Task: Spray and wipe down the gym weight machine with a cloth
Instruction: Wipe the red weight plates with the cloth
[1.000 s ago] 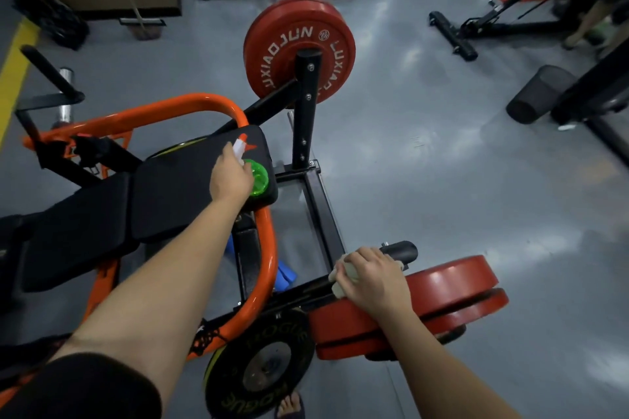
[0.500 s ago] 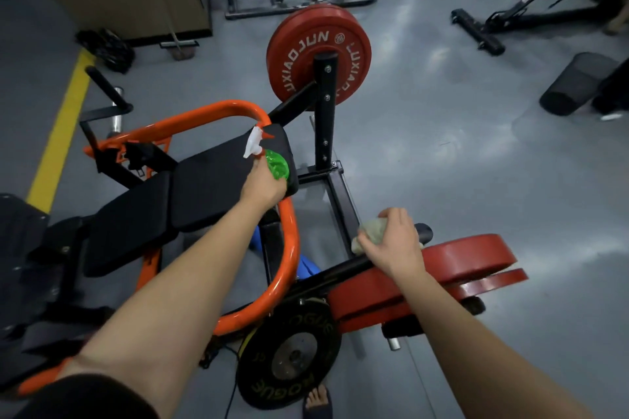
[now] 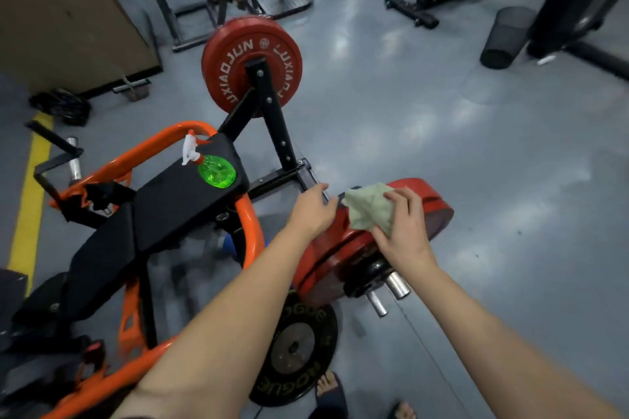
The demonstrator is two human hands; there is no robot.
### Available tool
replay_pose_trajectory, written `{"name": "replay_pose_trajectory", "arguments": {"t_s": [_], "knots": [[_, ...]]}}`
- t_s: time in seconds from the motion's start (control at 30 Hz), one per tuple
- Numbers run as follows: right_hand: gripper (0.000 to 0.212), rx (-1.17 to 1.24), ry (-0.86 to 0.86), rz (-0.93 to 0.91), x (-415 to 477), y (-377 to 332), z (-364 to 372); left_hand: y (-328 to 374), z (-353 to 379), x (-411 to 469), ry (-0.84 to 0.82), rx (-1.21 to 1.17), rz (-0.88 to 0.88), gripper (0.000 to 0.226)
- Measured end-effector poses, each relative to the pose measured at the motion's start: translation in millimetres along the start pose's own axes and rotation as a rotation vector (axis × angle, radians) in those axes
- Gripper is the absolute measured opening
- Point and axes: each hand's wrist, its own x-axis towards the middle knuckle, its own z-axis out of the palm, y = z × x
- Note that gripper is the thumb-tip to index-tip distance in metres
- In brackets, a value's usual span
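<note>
The weight machine has an orange tube frame point(image 3: 253, 235), black pads point(image 3: 177, 201) and black posts. A green spray bottle point(image 3: 212, 168) with a white trigger head stands alone on the upper pad. My right hand point(image 3: 403, 224) grips a pale green cloth point(image 3: 366, 209) against the top of the near red weight plates point(image 3: 354, 248). My left hand point(image 3: 311, 209) hovers just left of the cloth with fingers extended toward the black handle, holding nothing. A second red plate point(image 3: 252, 66) hangs on the far post.
A black plate point(image 3: 296, 347) leans low on the machine near my sandalled feet point(image 3: 330, 391). A black mesh bin point(image 3: 507, 37) stands at the right. Other machines line the back, beside a brown panel point(image 3: 68, 17). A yellow floor line point(image 3: 30, 204) runs at the left.
My left hand let go of the spray bottle, left it on the pad and moved right to the red plates. My right hand shifted the cloth along the plates' top.
</note>
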Motion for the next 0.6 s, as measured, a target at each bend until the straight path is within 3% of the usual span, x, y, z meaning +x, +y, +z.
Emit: {"name": "replay_pose_trajectory", "arguments": {"t_s": [0.13,0.23,0.33,0.47,0.6], "knots": [[0.062,0.119,0.058,0.155,-30,16,-11,31,55,-17,0.038,0.023,0.075,0.036],[0.048,0.246,0.074,0.337,-50,33,-20,43,77,-21,0.092,0.163,0.014,0.052],[0.033,0.333,0.03,0.544,-65,52,-28,50,86,-16,0.107,0.141,-0.093,0.066],[0.049,0.638,0.153,0.91,-74,73,-30,55,91,-7,0.15,0.184,-0.122,0.065],[0.061,0.897,0.228,0.883,-72,92,-29,48,103,-7,0.283,0.301,-0.082,0.054]]}}
